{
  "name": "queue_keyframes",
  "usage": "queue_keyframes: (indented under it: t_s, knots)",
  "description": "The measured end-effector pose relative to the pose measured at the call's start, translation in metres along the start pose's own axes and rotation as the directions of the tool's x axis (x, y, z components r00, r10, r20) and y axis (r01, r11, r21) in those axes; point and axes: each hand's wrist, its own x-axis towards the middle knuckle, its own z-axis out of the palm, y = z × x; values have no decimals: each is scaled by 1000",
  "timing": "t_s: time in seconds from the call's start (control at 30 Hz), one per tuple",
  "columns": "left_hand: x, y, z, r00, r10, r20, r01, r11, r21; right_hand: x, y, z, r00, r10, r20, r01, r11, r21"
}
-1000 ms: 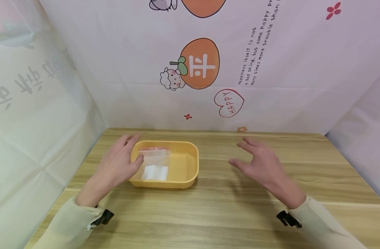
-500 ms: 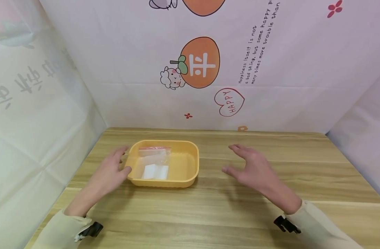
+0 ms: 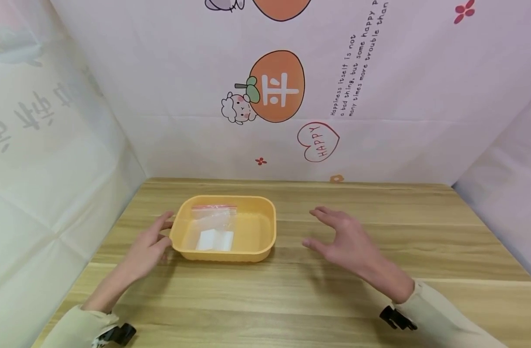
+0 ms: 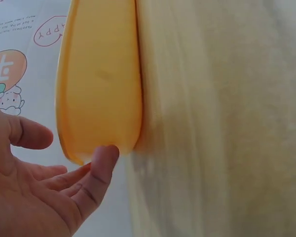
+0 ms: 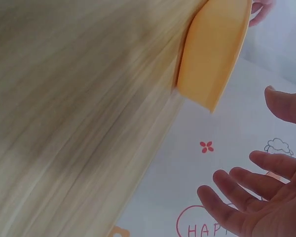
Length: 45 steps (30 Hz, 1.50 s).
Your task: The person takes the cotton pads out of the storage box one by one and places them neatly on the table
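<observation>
- Okay, so the big change is my left hand (image 3: pixel 148 249): it no longer covers the left end of the yellow tray (image 3: pixel 257 232), it's now down off that end, right beside the outer wall.
- Its fingers are loose and spread, thumb well apart from the rest, not wrapped round anything. From the left wrist view one fingertip overlaps the end wall, but I can't tell if it's touching.
- My right hand (image 3: pixel 344 241) has drifted a bit in toward the tray, though bare table (image 3: pixel 265 299) lies between them. Thumb and fingers are wide apart, gripping nothing.
- Tray itself looks to be in the same spot as a second ago, flat on the wood-grain table, left of centre.
- Same story inside it: the clear zip bag (image 3: pixel 214 220) with the red strip lies in the left part, and a white piece (image 3: pixel 214 240) shows in the bag's lower half.
</observation>
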Motion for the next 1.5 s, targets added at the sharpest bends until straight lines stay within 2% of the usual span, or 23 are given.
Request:
queue_keyframes:
  t_s: [0.33, 0.67, 0.9, 1.27, 1.5]
  knots:
    - [-1, -4, 1, 998, -54, 18, 55, 995, -82, 0, -4, 2, 999, -20, 28, 19, 999, 30]
    - [-2, -3, 4, 998, -50, 27, 53, 994, -98, 0, -7, 3, 998, 6, 65, -10, 998, 65]
    - [-1, 1, 9, 996, -67, 50, 73, 989, -131, 1, -8, 3, 998, -8, 58, 4, 997, 71]
    - [3, 4, 13, 995, -74, 66, 82, 988, -130, 1, -9, 4, 998, -22, 61, 17, 997, 74]
    - [4, 10, 18, 993, -72, 97, 88, 981, -174, 2, -11, 4, 998, -31, 62, 26, 997, 72]
